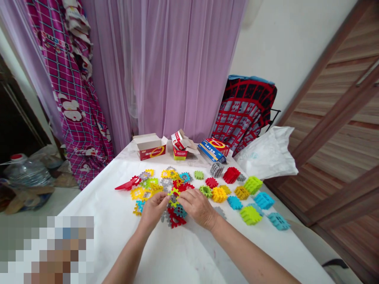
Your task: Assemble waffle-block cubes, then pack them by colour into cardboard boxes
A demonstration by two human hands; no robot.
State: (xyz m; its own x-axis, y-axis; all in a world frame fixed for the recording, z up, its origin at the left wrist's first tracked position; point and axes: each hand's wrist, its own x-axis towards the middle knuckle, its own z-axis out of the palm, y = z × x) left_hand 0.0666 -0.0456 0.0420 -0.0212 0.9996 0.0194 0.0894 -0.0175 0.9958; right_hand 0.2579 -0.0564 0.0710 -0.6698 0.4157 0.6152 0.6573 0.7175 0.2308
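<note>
Both hands meeting near the middle of the white surface (177,252), left hand (154,211) and right hand (197,207) pinching narrow on a yellow-green waffle piece (174,193) over a small grey, red and blue cluster (174,215). Best kept square to its neighbour, toothed edges lined slot to slot, pressed evenly, not twisted. Hard glossy plastic all round: flat gridded squares with notched rims in a loose pile (160,181), chunkier stacked blocks (251,197) toward the right edge, cardboard boxes (180,148) at the far edge.
</note>
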